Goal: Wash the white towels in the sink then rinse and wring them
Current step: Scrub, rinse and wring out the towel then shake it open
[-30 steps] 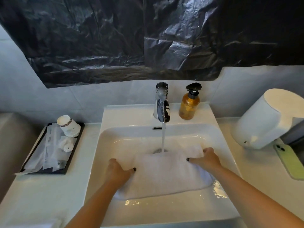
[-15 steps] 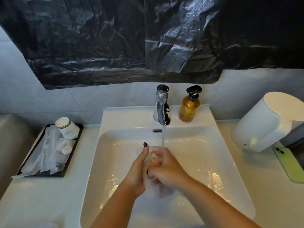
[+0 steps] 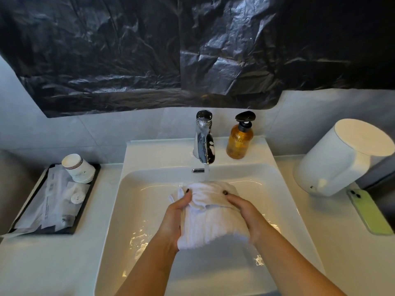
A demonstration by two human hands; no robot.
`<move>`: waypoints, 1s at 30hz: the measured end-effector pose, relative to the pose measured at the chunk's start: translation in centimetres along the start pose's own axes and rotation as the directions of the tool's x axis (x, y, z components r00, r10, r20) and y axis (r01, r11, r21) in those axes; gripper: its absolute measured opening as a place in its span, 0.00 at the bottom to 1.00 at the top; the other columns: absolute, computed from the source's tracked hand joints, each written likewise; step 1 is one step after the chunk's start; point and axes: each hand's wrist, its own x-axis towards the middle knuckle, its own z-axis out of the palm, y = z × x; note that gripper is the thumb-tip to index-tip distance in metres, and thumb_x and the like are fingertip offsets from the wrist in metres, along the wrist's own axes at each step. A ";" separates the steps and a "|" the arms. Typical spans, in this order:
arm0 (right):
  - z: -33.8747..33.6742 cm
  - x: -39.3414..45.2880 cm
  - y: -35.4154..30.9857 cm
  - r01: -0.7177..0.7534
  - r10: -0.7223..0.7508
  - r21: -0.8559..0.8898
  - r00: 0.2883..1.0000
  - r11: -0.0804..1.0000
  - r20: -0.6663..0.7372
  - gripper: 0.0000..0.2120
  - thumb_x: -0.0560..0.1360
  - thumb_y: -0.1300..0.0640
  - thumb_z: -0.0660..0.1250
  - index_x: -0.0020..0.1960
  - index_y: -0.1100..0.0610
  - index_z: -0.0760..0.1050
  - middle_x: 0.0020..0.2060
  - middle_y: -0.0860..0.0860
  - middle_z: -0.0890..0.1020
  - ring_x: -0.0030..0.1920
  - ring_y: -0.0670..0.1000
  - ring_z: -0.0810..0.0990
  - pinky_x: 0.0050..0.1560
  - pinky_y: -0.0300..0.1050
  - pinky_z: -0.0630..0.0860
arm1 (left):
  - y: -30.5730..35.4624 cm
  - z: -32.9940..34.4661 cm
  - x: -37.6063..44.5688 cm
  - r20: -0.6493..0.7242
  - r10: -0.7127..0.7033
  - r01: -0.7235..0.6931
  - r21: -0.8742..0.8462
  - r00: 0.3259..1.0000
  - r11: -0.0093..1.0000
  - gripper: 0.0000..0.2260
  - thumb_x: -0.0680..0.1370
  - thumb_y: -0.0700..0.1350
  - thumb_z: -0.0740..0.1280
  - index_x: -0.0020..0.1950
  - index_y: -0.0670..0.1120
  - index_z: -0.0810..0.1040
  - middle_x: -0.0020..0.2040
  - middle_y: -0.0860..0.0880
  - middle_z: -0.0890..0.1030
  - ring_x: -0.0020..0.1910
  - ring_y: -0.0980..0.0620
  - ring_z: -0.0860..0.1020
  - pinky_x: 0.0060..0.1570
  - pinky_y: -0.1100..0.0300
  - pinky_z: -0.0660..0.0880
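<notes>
Spread wider since the bunched rubbing: towel gripped by left hand and right hand, fingers curled behind, hidden.

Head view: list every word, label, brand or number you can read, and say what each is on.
None can be read.
Soap bottle: faint marks on the amber front, too blurred.
Plastic packets in the black tray: small dark print, too small.
Paper cups: a tiny mark, illegible.
Faucet, white dispenser, green phone: no text visible.
</notes>
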 end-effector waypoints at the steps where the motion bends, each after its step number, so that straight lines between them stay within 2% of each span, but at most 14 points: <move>1: 0.1 0.3 -0.5 0.064 -0.068 -0.094 0.997 0.993 -0.045 0.11 0.70 0.56 0.71 0.50 0.60 0.84 0.43 0.59 0.85 0.41 0.58 0.84 0.45 0.50 0.80 | 0.1 0.1 0.3 -0.015 -0.019 0.019 0.038 1.000 0.999 0.17 0.77 0.49 0.68 0.62 0.42 0.82 0.50 0.40 0.85 0.49 0.41 0.84 0.56 0.44 0.77; 3: 0.2 0.8 -1.8 0.192 -0.290 -0.437 0.942 0.879 -0.169 0.15 0.69 0.62 0.74 0.55 0.58 0.81 0.47 0.57 0.85 0.47 0.58 0.84 0.53 0.55 0.80 | -0.1 0.0 1.1 -0.058 -0.040 0.047 0.114 0.997 0.992 0.20 0.78 0.51 0.67 0.65 0.40 0.79 0.54 0.38 0.84 0.53 0.39 0.83 0.57 0.45 0.77; 5: 1.2 0.8 -2.5 0.213 -0.499 -0.750 0.849 0.627 -0.176 0.20 0.68 0.61 0.74 0.59 0.53 0.77 0.53 0.54 0.83 0.53 0.57 0.81 0.54 0.54 0.79 | -0.7 0.3 1.2 -0.029 -0.034 0.038 0.131 0.999 0.991 0.19 0.81 0.52 0.64 0.65 0.41 0.79 0.57 0.37 0.83 0.56 0.39 0.82 0.57 0.46 0.77; 7: 3.7 -0.2 -2.2 0.123 -0.619 -0.922 0.772 0.368 -0.144 0.28 0.71 0.56 0.72 0.69 0.52 0.68 0.61 0.53 0.78 0.59 0.57 0.78 0.55 0.48 0.76 | -1.2 1.3 1.2 0.052 -0.021 0.017 0.083 0.998 0.996 0.19 0.80 0.54 0.62 0.61 0.43 0.82 0.59 0.38 0.82 0.57 0.41 0.82 0.58 0.47 0.78; 9: 5.7 -1.0 -0.4 0.108 -0.594 -0.958 0.801 0.265 -0.073 0.38 0.75 0.56 0.68 0.79 0.50 0.52 0.73 0.51 0.67 0.69 0.56 0.70 0.61 0.48 0.71 | -1.1 1.9 1.3 0.104 0.003 -0.009 0.057 0.995 0.998 0.19 0.76 0.54 0.64 0.58 0.43 0.84 0.59 0.38 0.82 0.56 0.42 0.82 0.58 0.48 0.78; 11: 6.2 -2.5 0.8 0.241 -0.439 -0.878 0.898 0.413 0.040 0.42 0.74 0.63 0.66 0.80 0.47 0.47 0.75 0.46 0.60 0.73 0.50 0.64 0.66 0.45 0.68 | -0.7 1.4 1.8 0.112 0.032 -0.037 0.044 0.993 0.998 0.23 0.73 0.51 0.68 0.64 0.40 0.80 0.59 0.37 0.82 0.58 0.41 0.81 0.61 0.47 0.77; 14: 3.9 -3.3 -1.3 0.378 -0.397 -0.516 0.915 0.769 0.079 0.28 0.71 0.70 0.65 0.68 0.51 0.75 0.63 0.49 0.79 0.64 0.51 0.76 0.59 0.43 0.75 | -0.5 -0.2 2.0 0.128 0.008 -0.012 0.029 0.992 1.000 0.31 0.69 0.51 0.77 0.66 0.35 0.76 0.55 0.34 0.82 0.51 0.41 0.83 0.51 0.48 0.82; 16: 2.1 -1.8 -2.7 0.339 -0.386 -0.411 0.922 0.846 -0.036 0.16 0.71 0.60 0.72 0.59 0.53 0.81 0.55 0.51 0.84 0.62 0.55 0.78 0.60 0.49 0.74 | -0.8 -0.6 1.9 0.176 -0.050 0.047 0.022 0.983 0.999 0.39 0.61 0.50 0.84 0.66 0.35 0.76 0.54 0.34 0.82 0.51 0.41 0.82 0.52 0.48 0.80; 18: 1.8 -0.6 -3.2 0.224 -0.225 -0.371 0.974 0.901 0.042 0.31 0.62 0.43 0.79 0.62 0.52 0.78 0.56 0.52 0.83 0.61 0.56 0.78 0.57 0.48 0.75 | -1.2 -0.4 1.9 0.245 -0.112 0.105 0.039 0.963 0.994 0.40 0.61 0.50 0.83 0.67 0.36 0.76 0.60 0.33 0.79 0.58 0.39 0.79 0.61 0.46 0.75; 19: 1.9 0.0 -3.2 0.141 -0.109 -0.329 0.987 0.934 0.114 0.36 0.57 0.41 0.80 0.61 0.53 0.79 0.55 0.55 0.83 0.59 0.56 0.80 0.56 0.48 0.76 | -1.4 -0.2 1.9 0.256 -0.136 0.124 0.062 0.957 0.990 0.38 0.60 0.51 0.83 0.66 0.36 0.77 0.59 0.34 0.80 0.57 0.38 0.80 0.59 0.46 0.76; 21: 2.3 0.8 -3.1 0.105 -0.037 -0.265 0.968 0.958 0.249 0.29 0.58 0.43 0.80 0.55 0.56 0.84 0.52 0.58 0.84 0.54 0.56 0.83 0.56 0.49 0.78 | -1.1 0.7 1.6 0.248 -0.169 0.151 0.091 0.954 0.984 0.35 0.58 0.52 0.83 0.60 0.37 0.80 0.51 0.35 0.82 0.48 0.41 0.82 0.49 0.49 0.79; 23: 2.4 1.6 -3.4 0.222 -0.143 -0.218 0.934 0.950 0.328 0.22 0.64 0.47 0.77 0.54 0.56 0.84 0.53 0.58 0.84 0.54 0.54 0.82 0.58 0.48 0.78 | -0.6 1.3 1.8 0.255 -0.156 0.141 0.077 0.954 0.987 0.33 0.63 0.53 0.80 0.62 0.38 0.78 0.51 0.36 0.81 0.48 0.41 0.81 0.51 0.48 0.79; 26: 2.8 2.6 -3.6 0.364 -0.337 -0.125 0.921 0.923 0.193 0.24 0.60 0.50 0.77 0.54 0.58 0.82 0.50 0.58 0.84 0.49 0.54 0.83 0.49 0.47 0.79 | -0.2 1.3 1.8 0.244 -0.080 0.041 0.159 0.967 0.986 0.35 0.66 0.56 0.78 0.67 0.41 0.76 0.58 0.38 0.81 0.57 0.41 0.80 0.62 0.44 0.76; 30: 3.7 3.0 -3.4 0.465 -0.478 -0.284 0.878 0.839 0.026 0.20 0.60 0.59 0.80 0.51 0.54 0.81 0.47 0.55 0.86 0.47 0.53 0.83 0.45 0.46 0.79 | -0.8 0.5 1.0 0.362 -0.096 -0.020 0.305 0.927 0.952 0.35 0.56 0.52 0.85 0.59 0.41 0.80 0.52 0.40 0.83 0.49 0.44 0.83 0.49 0.50 0.81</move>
